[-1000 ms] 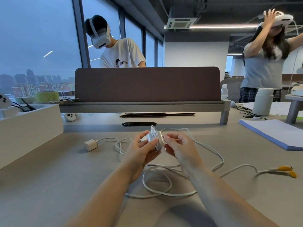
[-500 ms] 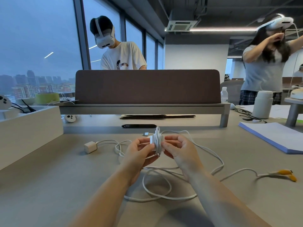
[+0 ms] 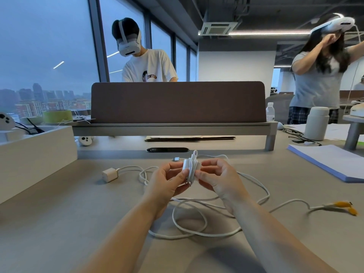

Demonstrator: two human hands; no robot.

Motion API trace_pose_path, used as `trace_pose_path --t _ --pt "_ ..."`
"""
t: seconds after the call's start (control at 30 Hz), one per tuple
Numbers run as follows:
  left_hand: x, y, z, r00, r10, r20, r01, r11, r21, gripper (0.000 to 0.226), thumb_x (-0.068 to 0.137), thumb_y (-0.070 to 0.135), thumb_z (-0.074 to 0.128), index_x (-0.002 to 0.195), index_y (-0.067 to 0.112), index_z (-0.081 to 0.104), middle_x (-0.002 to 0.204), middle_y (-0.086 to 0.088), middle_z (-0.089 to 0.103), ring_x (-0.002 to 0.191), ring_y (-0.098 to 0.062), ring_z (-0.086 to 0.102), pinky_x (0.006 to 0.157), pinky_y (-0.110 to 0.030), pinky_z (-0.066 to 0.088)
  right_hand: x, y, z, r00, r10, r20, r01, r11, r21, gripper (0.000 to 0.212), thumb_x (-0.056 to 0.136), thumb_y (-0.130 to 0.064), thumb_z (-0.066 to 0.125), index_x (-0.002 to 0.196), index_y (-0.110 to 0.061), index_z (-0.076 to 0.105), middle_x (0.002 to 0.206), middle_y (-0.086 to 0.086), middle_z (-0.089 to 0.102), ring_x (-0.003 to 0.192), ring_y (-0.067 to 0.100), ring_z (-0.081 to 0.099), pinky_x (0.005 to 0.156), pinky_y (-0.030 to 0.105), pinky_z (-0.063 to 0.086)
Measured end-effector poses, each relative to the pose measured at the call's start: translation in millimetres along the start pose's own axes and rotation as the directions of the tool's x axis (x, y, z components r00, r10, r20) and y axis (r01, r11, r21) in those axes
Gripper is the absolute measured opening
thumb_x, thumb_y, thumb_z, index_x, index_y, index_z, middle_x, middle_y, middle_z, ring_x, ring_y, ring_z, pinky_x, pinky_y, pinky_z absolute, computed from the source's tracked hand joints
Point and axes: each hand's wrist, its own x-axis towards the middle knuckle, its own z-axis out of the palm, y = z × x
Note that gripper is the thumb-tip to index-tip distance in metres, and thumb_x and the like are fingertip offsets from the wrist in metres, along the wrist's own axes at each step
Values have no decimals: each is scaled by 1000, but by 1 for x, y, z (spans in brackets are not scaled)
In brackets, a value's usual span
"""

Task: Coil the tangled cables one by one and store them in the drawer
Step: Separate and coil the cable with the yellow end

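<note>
A small white coiled cable [image 3: 190, 168] is held up above the desk [image 3: 59, 223], in the middle of the view, between both hands. From the left it is pinched by the left hand [image 3: 167, 181], with thumb and fingertips curled onto the side of the bundle. From the right it is gripped by the right hand [image 3: 218, 177], with the fingers bent round the wound loops. A short tail with a USB plug [image 3: 175, 159] is seen sticking out of the coil toward the far left, and one loop is raised at its top.

Below the hands, a loose white cable [image 3: 189, 221] is spread on the desk in overlapping loops, partly hidden by the forearms. One strand is run out to the left to a white charger block [image 3: 110, 174], which is laid flat. Another strand is led off to the right and ended in yellow plugs [image 3: 343, 206] near the desk's right edge. Whether this is one cable or several cannot be told from the tangle.

A white box [image 3: 35, 154] is set at the left of the desk, and a stack of paper [image 3: 334, 162] is laid at the right. Behind a brown divider panel [image 3: 177, 103], a person in a headset [image 3: 147, 66] is seen, and a second person [image 3: 315, 85] is seen standing at the far right.
</note>
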Motion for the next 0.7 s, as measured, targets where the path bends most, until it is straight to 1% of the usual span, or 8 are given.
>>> trace_pose_path --t 0.1,0.2,0.37,0.47,0.53,0.63,0.7 --pt "0 1 0 1000 -2 11 3 1000 -15 21 86 7 62 107 5 60 103 -14 71 94 -24 70 77 -30 58 2 3 1 998 64 -10 -63 994 95 30 76 -9 76 101 -13 61 97 10 69 93 24 67 79 32 57" --pt "-1 -1 1 1000 -8 13 8 1000 -7 24 86 8 62 110 5 58 105 -15 70 96 -26 69 78 -31 58 2 4 2 997 76 -11 -75 991 111 29 77 -10 76 102 -13 60 99 11 68 93 25 66 79 33 57" --pt "0 -1 2 1000 1 -4 -1 1000 -14 23 89 8 61 112 6 58 104 -13 70 94 -23 70 78 -30 58 0 3 3 1000 5 -27 -4 999 37 30 78 -15 75 104 -13 60 98 9 68 92 20 67 75 26 57" --pt "1 -1 3 1000 -4 -23 4 1000 -25 23 91 9 59 113 5 57 105 -14 68 93 -24 69 79 -32 57 0 4 4 998 -50 -37 49 998 -39 31 78 -22 76 105 -16 61 98 4 69 91 18 67 76 25 57" --pt "2 -2 3 999 -11 -36 10 999 -39 25 90 12 60 113 5 57 107 -17 67 93 -25 69 79 -33 56 0 5 4 997 -64 -36 62 996 -71 30 79 -24 75 105 -17 61 99 2 69 92 16 67 78 26 57" --pt "3 -2 3 999 -24 -41 22 999 -42 31 87 21 63 113 5 57 106 -15 68 93 -26 69 77 -32 56 1 6 5 996 -84 -27 81 991 -106 31 78 -27 76 105 -17 62 99 1 69 94 16 66 82 30 57" --pt "3 -2 3 999 -33 -37 31 998 -51 33 86 22 63 113 5 56 107 -16 68 93 -26 70 78 -33 57 0 6 5 996 -91 -25 87 990 -112 32 78 -28 76 105 -17 63 98 1 70 94 16 66 82 31 57"
